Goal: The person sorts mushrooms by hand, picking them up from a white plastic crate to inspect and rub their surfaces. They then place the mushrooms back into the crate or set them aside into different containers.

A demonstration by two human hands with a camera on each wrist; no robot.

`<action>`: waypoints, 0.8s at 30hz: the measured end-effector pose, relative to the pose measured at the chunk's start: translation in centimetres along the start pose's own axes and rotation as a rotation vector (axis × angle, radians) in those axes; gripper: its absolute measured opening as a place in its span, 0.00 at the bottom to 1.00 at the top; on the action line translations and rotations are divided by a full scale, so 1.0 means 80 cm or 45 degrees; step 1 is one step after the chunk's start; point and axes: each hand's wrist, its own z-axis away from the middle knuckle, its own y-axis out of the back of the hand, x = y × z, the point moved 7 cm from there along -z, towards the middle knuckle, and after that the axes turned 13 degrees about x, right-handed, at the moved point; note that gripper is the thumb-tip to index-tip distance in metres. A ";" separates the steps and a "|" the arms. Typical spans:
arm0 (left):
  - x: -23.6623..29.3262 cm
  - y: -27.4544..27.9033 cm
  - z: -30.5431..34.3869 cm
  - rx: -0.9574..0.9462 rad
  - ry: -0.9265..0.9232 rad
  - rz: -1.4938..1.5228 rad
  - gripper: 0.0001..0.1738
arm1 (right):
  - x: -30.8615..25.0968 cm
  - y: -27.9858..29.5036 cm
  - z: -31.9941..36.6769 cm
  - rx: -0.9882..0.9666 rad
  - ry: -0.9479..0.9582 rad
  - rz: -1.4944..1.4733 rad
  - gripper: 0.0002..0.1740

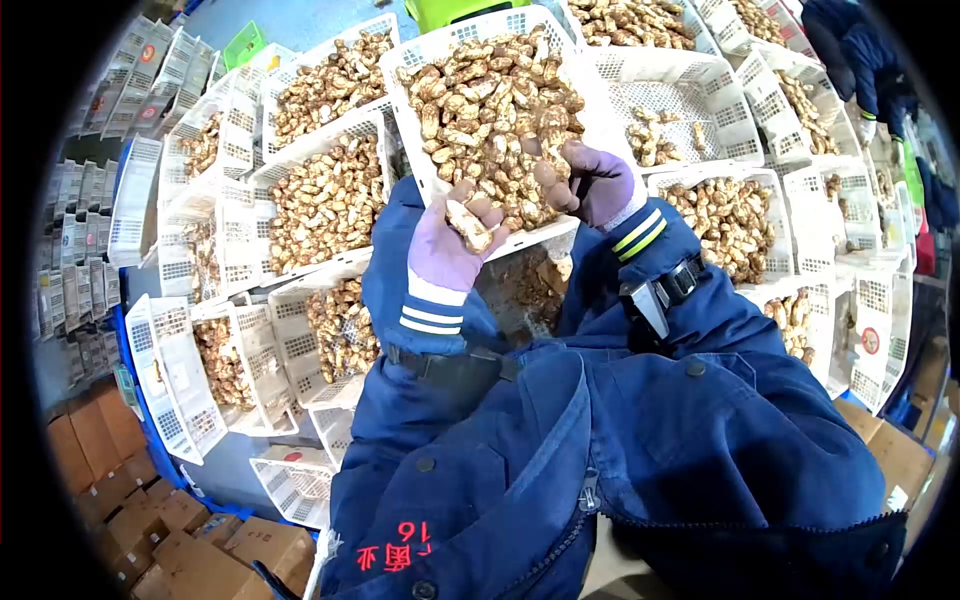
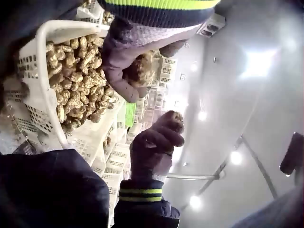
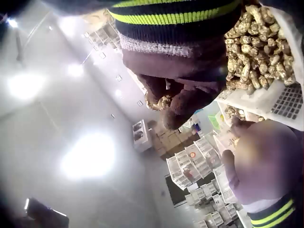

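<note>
Just above the near rim of a full white crate (image 1: 598, 95), we find both grips occupied. The left grip (image 1: 440, 250) is closed on one pale, brown-flecked piece (image 1: 468, 226), its fingers bent round it while the upper side remains exposed, which we judge keeps that surface easy to look over. To its right, the right grip (image 1: 605, 188) is closed too, pinching another piece (image 1: 553, 142) between thumb and fingers; the gloved fingertips cover part of it, so we cannot quite tell how much they enclose. The heap (image 1: 480, 105) lies directly beyond and between the two grips, a placing that seems to spare the arms any long reach and lets a dropped piece land back among the others. Left of the left grip, we see another well-filled crate (image 1: 258, 215), while beyond and right of the right grip sits a sparsely filled crate (image 1: 690, 90). Having these alongside, we think, puts several crates near both arms.
</note>
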 end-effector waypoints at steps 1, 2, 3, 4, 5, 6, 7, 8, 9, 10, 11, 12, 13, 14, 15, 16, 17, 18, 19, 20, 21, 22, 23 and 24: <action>0.000 -0.006 0.012 -0.103 -0.034 -0.014 0.25 | 0.003 0.001 0.007 -0.089 -0.033 -0.029 0.14; 0.000 -0.013 0.023 -0.206 -0.067 -0.028 0.26 | 0.005 -0.012 0.017 -0.178 -0.068 -0.056 0.12; 0.001 -0.016 0.033 -0.201 -0.113 -0.071 0.25 | 0.011 -0.004 0.026 0.083 -0.094 -0.174 0.13; 0.003 -0.021 0.044 -0.196 -0.158 -0.115 0.24 | 0.010 -0.004 0.031 0.142 -0.011 -0.061 0.13; 0.004 -0.023 0.053 -0.190 -0.202 -0.158 0.24 | 0.009 -0.004 0.037 0.202 0.071 0.051 0.13; 0.006 -0.025 0.058 -0.222 -0.224 -0.183 0.25 | 0.012 -0.009 0.040 0.130 0.014 -0.017 0.13; 0.008 -0.027 0.061 -0.254 -0.247 -0.208 0.26 | 0.015 -0.014 0.044 0.061 -0.047 -0.081 0.14; 0.010 -0.030 0.064 -0.288 -0.270 -0.232 0.27 | 0.018 0.001 0.045 0.227 0.118 0.046 0.16; 0.011 -0.030 0.065 -0.262 -0.266 -0.193 0.28 | 0.020 -0.023 0.061 0.213 0.055 0.118 0.17; 0.013 -0.032 0.069 -0.290 -0.283 -0.188 0.28 | 0.019 -0.045 0.076 0.200 -0.010 0.190 0.18; 0.015 -0.033 0.073 -0.317 -0.302 -0.182 0.29 | 0.026 -0.053 0.079 0.048 -0.071 0.119 0.19; 0.018 -0.034 0.077 -0.345 -0.322 -0.176 0.29 | 0.033 -0.057 0.080 -0.106 -0.133 0.050 0.19; 0.021 -0.032 0.078 -0.361 -0.323 -0.190 0.30 | 0.038 -0.065 0.083 -0.259 -0.196 -0.017 0.20; 0.022 -0.032 0.083 -0.353 -0.318 -0.170 0.30 | 0.040 -0.068 0.086 -0.213 -0.178 -0.006 0.20; 0.024 -0.033 0.088 -0.344 -0.311 -0.149 0.30 | 0.044 -0.074 0.091 -0.166 -0.159 0.004 0.21; 0.025 -0.032 0.092 -0.337 -0.304 -0.128 0.30 | 0.045 -0.077 0.094 -0.119 -0.140 0.016 0.21; 0.027 -0.031 0.092 -0.394 -0.295 -0.141 0.30 | 0.050 -0.081 0.091 -0.164 -0.225 -0.042 0.22; 0.028 -0.028 0.094 -0.401 -0.310 -0.147 0.30 | 0.051 -0.080 0.092 -0.135 -0.223 -0.062 0.22; 0.030 -0.027 0.097 -0.409 -0.324 -0.154 0.30 | 0.051 -0.079 0.095 -0.106 -0.219 -0.083 0.21; 0.031 -0.028 0.100 -0.417 -0.336 -0.161 0.30 | 0.050 -0.086 0.099 -0.075 -0.215 -0.103 0.21; 0.032 -0.024 0.099 -0.507 -0.335 -0.143 0.30 | 0.050 -0.079 0.093 -0.112 -0.189 -0.045 0.20; 0.031 -0.022 0.097 -0.511 -0.331 -0.120 0.29 | 0.049 -0.063 0.081 -0.149 -0.163 0.012 0.19; 0.030 -0.022 0.095 -0.514 -0.326 -0.098 0.29 | 0.047 -0.051 0.076 -0.184 -0.137 0.070 0.19; 0.029 -0.022 0.093 -0.518 -0.323 -0.076 0.28 | 0.037 -0.039 0.075 -0.089 0.015 0.151 0.17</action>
